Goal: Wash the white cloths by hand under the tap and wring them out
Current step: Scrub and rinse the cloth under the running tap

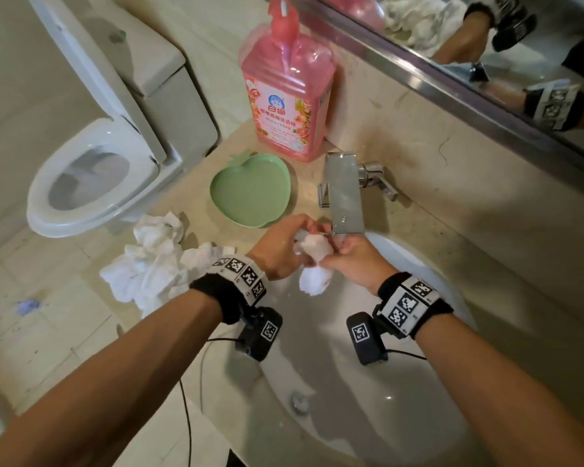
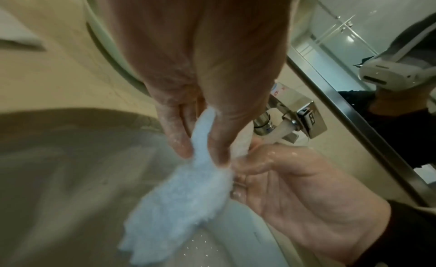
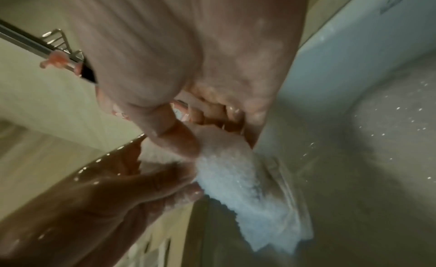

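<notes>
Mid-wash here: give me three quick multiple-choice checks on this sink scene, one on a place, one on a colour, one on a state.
1. Where does the pile of white cloths lie?
A. in the basin
B. on the counter left of the basin
C. in the dish

2. What colour is the apple-shaped dish?
A. green
B. blue
C. yellow

3. The tap is:
A. off
B. hidden
C. running

Answers:
1 B, it sits beside the left hand on the counter.
2 A, it is pale green.
3 C, the left wrist view shows water streaming onto the right hand and the held cloth.

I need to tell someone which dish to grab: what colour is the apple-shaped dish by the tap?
Pale green dish, clearest in the head view.
</notes>
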Tool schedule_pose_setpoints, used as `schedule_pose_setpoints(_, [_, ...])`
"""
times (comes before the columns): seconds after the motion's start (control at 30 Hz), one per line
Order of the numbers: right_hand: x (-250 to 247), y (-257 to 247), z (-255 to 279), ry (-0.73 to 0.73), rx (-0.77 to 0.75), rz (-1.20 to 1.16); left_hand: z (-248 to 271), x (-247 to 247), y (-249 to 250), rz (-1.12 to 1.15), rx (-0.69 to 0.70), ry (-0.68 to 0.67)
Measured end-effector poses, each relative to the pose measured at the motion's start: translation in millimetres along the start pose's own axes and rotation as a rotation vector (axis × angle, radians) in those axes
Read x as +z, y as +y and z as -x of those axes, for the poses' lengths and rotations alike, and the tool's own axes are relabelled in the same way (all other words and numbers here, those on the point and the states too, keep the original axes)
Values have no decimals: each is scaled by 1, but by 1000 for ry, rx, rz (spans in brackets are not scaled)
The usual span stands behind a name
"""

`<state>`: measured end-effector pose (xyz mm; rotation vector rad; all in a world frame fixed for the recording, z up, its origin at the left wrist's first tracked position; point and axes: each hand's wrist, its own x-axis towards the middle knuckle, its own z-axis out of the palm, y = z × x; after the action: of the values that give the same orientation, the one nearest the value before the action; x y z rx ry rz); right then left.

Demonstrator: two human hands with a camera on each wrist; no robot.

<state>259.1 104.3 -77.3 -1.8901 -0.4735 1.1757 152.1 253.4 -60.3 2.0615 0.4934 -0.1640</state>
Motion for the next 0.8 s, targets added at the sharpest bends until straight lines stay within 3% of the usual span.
schedule_pose_setpoints(0.07, [6,-2,0,46,-83,45,4,2,-1,-4,-8,63])
schedule_pose_setpoints(0.2, [10,-4,0,89,-152,106,5,-1,-4,54,-155,128])
schedule_pose_setpoints(0.33, [8,0,5,192,-211,269,7,3,1,-104,-55,166])
schedule_pose_setpoints(0.4, [6,2,7,249,-258,323,8,7,5,-165,-14,151])
schedule_pose_setpoints(0.5, [-2,5,8,244,-192,331,5,13,14,-279,8,87])
schedule_pose_setpoints(0.67, [-17,10,14,211,-167,310,-7,22,17,-329,-61,33])
schedule_pose_setpoints(0.8, [-33,16,16,249,-159,323,-11,25,16,-209,-118,-7])
